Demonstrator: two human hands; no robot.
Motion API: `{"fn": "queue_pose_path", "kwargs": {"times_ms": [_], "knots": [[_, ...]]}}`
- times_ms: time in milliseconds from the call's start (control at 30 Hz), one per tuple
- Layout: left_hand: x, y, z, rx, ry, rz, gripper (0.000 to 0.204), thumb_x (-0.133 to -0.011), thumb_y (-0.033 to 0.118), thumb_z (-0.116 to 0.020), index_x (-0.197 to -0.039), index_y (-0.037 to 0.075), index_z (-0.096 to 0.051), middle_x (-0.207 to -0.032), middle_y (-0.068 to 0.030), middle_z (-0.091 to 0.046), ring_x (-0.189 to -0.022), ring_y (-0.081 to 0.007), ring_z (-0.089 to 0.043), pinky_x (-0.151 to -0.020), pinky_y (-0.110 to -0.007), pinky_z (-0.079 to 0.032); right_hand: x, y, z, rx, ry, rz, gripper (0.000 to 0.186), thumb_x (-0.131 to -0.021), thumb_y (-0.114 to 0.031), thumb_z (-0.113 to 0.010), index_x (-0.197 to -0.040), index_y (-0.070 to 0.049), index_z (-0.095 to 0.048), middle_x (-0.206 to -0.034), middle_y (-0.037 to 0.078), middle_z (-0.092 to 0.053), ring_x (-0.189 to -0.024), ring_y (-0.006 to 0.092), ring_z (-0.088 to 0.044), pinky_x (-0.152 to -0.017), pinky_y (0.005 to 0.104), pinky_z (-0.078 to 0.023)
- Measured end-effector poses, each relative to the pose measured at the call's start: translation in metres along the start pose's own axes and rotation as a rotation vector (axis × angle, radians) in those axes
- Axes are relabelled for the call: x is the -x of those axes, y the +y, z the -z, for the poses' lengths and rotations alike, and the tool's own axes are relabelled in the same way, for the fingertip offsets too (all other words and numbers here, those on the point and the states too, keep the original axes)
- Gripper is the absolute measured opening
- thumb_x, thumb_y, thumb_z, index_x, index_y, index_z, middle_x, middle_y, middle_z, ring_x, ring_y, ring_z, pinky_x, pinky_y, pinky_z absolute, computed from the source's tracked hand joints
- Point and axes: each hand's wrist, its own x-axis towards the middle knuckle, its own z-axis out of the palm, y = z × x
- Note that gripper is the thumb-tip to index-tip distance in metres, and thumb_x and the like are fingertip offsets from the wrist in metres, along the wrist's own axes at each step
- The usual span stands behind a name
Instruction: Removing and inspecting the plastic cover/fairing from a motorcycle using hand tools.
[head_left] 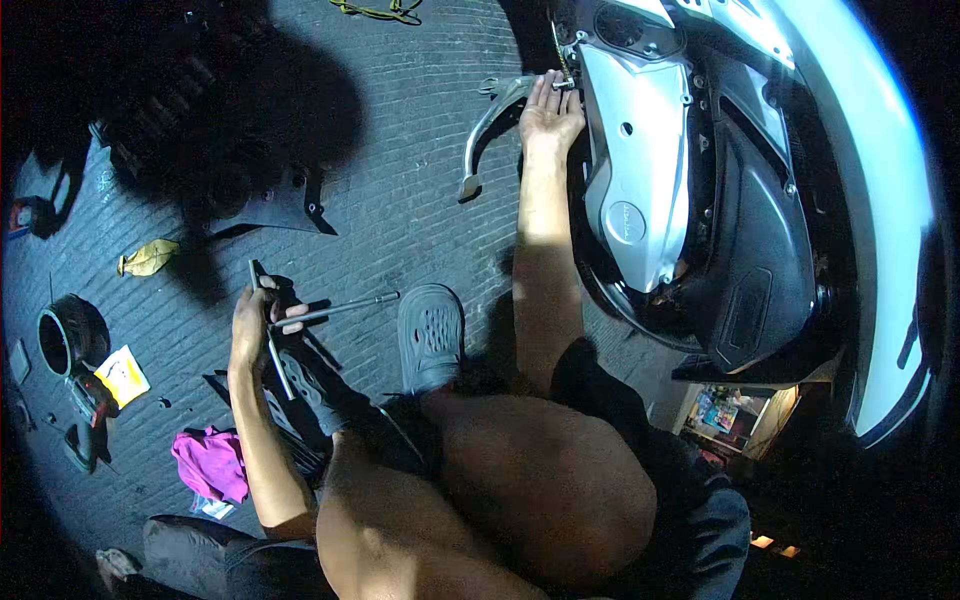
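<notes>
In my left hand (pixel 258 325) is a T-handle wrench (pixel 345 308). Its crossbar runs past my closed fingers, and its long shaft points toward my grey clog (pixel 432 338). My right hand (pixel 553 122) reaches far forward, palm up, to the edge of a scooter's silver engine cover (pixel 640 160). Its fingertips and thumb close around a small shiny metal fitting (pixel 565 85), whose kind I cannot make out. Just left of that hand is a curved silver lever (pixel 482 140), which looks like a kick-start lever.
The scooter's black housing (pixel 755 240) and white body panel (pixel 880 200) fill the right side. Across the ridged floor lie a dark plastic panel (pixel 285 205), a yellow glove-like piece (pixel 150 257), a black ring-shaped part (pixel 70 335), a yellow-white packet (pixel 122 377) and a purple cloth (pixel 210 465).
</notes>
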Motion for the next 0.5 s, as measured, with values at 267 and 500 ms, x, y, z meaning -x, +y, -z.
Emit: {"fn": "queue_pose_path", "kwargs": {"times_ms": [267, 500], "knots": [[0.001, 0.002, -0.005, 0.028, 0.001, -0.005, 0.016, -0.092, 0.013, -0.038, -0.1, 0.007, -0.05, -0.064, -0.001, -0.044, -0.068, -0.0234, -0.067, -0.05, -0.03, -0.057, -0.01, 0.026, -0.013, 0.101, -0.064, -0.027, 0.028, -0.093, -0.018, -0.056, -0.115, -0.001, -0.051, -0.11, 0.011, -0.06, -0.103, 0.0221, -0.06, -0.091, 0.0343, -0.053], [0.002, 0.003, -0.004, 0.053, 0.018, 0.014, 0.017, -0.092, 0.011, -0.037, -0.101, 0.007, -0.05, -0.064, -0.0017, -0.044, -0.066, -0.0236, -0.067, -0.049, -0.031, -0.057, -0.026, 0.022, -0.022, -0.095, -0.067, -0.108, 0.019, -0.093, -0.009, -0.053, -0.108, 0.003, -0.05, -0.105, 0.011, -0.061, -0.094, 0.022, -0.063, -0.08, 0.0321, -0.056]]}}
